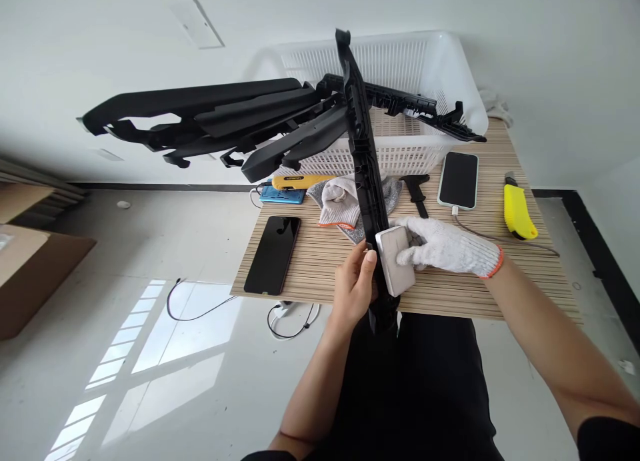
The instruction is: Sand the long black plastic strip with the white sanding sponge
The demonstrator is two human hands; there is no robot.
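Note:
My bare left hand (354,286) grips the lower end of a long black plastic trim part (364,148) that stands nearly upright over the table's front edge. My right hand (443,246), in a white knit glove with an orange cuff, presses a small grey-white block (395,260) against the side of that part near its lower end. The part's top reaches up in front of the white basket.
A white plastic basket (430,68) at the back of the striped wooden table (500,281) holds several black trim parts (210,118) jutting left. On the table lie two phones (273,254) (459,179), a spare glove (337,201), two yellow utility knives (517,211) (297,181) and cables.

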